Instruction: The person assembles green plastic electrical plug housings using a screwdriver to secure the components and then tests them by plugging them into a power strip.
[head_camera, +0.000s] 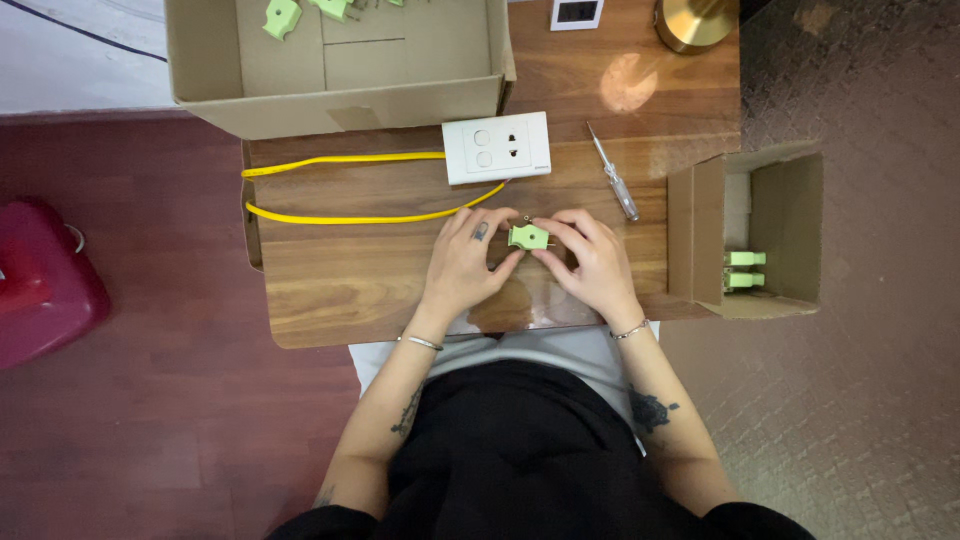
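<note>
Both my hands meet over the middle of a small wooden table (340, 290). Between their fingertips is a light green plug (528, 237), its metal pins pointing right. My left hand (468, 258) grips it from the left and my right hand (592, 262) from the right. Just beyond the hands lies a white wall socket plate (497, 147) with a yellow cable (340, 215) running left from it in two loops. A screwdriver with a clear handle (615, 176) lies to the right of the plate.
A large open cardboard box (340, 100) with several green plugs stands at the table's far side. A smaller open box (790, 230) on the right holds two green plugs (745, 270). A brass lamp base (692, 22) and a small white device (577, 12) sit at the far edge. A red object (45, 280) sits on the floor at left.
</note>
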